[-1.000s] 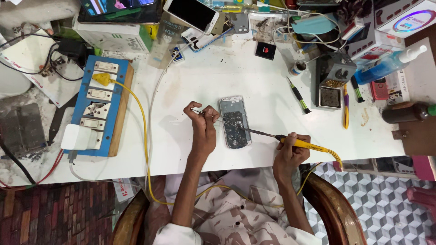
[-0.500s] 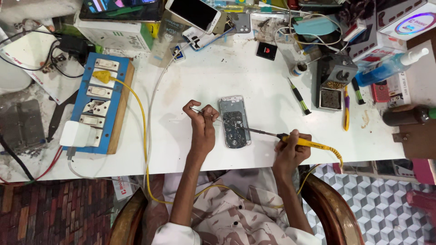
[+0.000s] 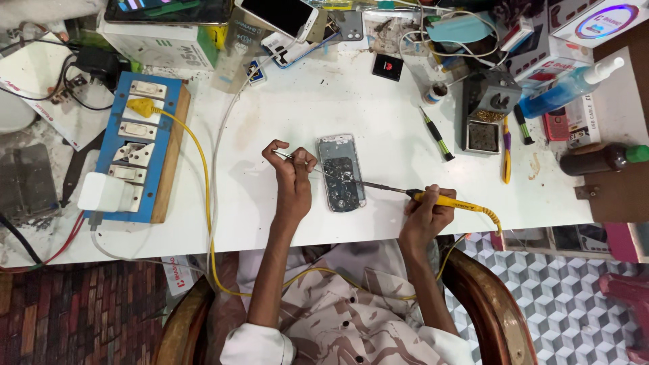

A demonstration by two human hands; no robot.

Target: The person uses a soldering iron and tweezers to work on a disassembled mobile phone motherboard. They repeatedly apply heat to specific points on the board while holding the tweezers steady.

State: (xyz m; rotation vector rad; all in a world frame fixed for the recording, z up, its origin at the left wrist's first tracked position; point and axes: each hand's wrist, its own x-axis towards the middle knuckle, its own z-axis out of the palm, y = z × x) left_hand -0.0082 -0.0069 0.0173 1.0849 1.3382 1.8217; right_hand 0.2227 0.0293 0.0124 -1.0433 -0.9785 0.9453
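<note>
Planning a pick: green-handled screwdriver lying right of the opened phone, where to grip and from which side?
Grip the green-handled screwdriver by its thick green-and-black handle, the lower-right end, coming from above. It lies flat and diagonal on the white table with bare tabletop either side; the thin shaft points up-left and offers little to hold.

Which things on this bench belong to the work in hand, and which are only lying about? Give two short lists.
In use:
- opened phone, lying flat on the white table
- soldering iron, held by the right hand, tip on the phone
- tweezers, pinched in the left hand

Lying about:
- green screwdriver
- blue spray bottle
- blue socket board
- dark bottle
</note>
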